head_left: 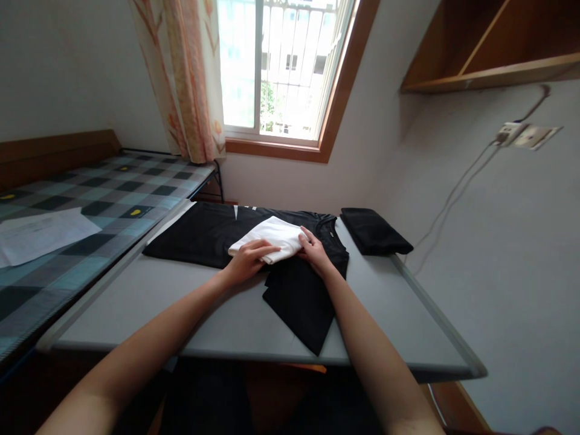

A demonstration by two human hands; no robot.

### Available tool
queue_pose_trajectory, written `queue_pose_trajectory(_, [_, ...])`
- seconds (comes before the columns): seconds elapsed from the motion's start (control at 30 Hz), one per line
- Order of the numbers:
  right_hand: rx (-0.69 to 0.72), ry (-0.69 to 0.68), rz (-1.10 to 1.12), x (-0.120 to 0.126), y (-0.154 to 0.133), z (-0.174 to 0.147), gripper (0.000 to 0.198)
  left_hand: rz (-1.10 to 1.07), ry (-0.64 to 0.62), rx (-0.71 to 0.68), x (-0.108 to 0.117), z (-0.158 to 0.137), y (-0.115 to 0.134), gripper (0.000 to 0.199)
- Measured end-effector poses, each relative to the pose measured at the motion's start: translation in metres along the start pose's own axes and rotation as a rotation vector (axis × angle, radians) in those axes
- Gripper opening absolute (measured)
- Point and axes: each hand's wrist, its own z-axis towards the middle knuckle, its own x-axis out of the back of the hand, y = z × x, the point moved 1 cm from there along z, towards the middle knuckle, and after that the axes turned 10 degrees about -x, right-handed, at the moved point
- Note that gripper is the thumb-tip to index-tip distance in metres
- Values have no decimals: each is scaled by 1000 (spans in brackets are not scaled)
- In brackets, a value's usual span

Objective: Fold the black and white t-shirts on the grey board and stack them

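Observation:
A small folded white cloth (272, 229) is between my two hands, above a black T-shirt (194, 235). My left hand (249, 260) grips its near left edge, fingers lying across the top. At its right end, my right hand (314, 249) is closed on the edge, with part of the fingers hidden. The T-shirt lies flat with its collar to the right and small white marks along the far side. One black sleeve (306, 302) reaches toward me, partly under my right forearm.
A folded black garment (374, 231) rests at the right edge of the grey table (190, 314). On the left is a bed with a checked mattress (149, 187) and paper sheets (49, 232). Cables (457, 184) hang along the right wall under a wooden shelf (489, 69).

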Motion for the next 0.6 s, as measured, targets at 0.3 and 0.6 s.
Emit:
queue_pose_trajectory(0.3, [276, 220, -200, 12, 2, 10, 52, 170, -246, -92, -10, 2, 0, 48])
queue_pose_trajectory(0.6, [305, 476, -257, 27, -2, 9, 42, 295, -212, -135, -11, 6, -6, 46])
